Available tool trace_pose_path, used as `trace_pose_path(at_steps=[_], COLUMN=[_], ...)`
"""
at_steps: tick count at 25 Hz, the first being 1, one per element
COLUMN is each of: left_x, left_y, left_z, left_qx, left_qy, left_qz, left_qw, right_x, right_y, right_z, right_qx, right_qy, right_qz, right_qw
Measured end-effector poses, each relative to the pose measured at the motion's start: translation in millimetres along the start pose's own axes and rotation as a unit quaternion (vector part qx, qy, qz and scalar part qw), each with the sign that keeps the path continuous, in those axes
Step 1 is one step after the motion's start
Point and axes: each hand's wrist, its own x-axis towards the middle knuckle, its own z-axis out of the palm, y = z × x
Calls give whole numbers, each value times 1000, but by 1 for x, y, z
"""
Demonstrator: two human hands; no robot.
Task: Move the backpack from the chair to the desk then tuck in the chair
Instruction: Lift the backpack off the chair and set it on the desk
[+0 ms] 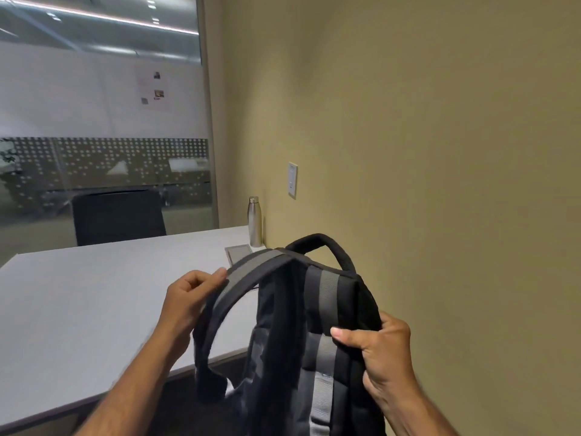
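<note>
A black backpack [283, 335] with grey strap webbing hangs upright in the air at the desk's near right corner, its straps facing me. My left hand [188, 297] pinches the left shoulder strap near its top. My right hand [377, 347] grips the right shoulder strap and the bag's padded side. The white desk [94, 294] stretches out to the left, behind the bag. The bag's bottom is cut off by the frame. The chair it came from is out of sight.
A steel bottle [255, 221] stands at the desk's far right corner against the beige wall, with a small grey pad [239, 253] beside it. A dark chair [118, 217] sits behind the desk's far edge, before a glass partition.
</note>
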Motion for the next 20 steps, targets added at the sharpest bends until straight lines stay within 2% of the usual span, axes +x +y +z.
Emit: trace_pose_path(at_steps=[3,7,10,13,20], left_x=[45,117,174,229,353], left_y=[-37,-65,-67,-74,-75], left_z=[34,91,112,115,112], left_qx=[39,4,-27,-46,-14], left_qy=[-37,-121,-93,-38,-20], left_qz=[-40,-74,-73,-62,-23], left_qw=[998,990,993,996,999], right_x=[43,113,162,207,309], right_y=[0,8,13,24,63], right_z=[10,20,35,57,122], right_qx=[-1,7,12,-20,-31], right_qy=[-6,-22,-50,-45,-14], right_qz=[-36,-71,-84,-109,-141], right_qw=[999,997,995,993,989])
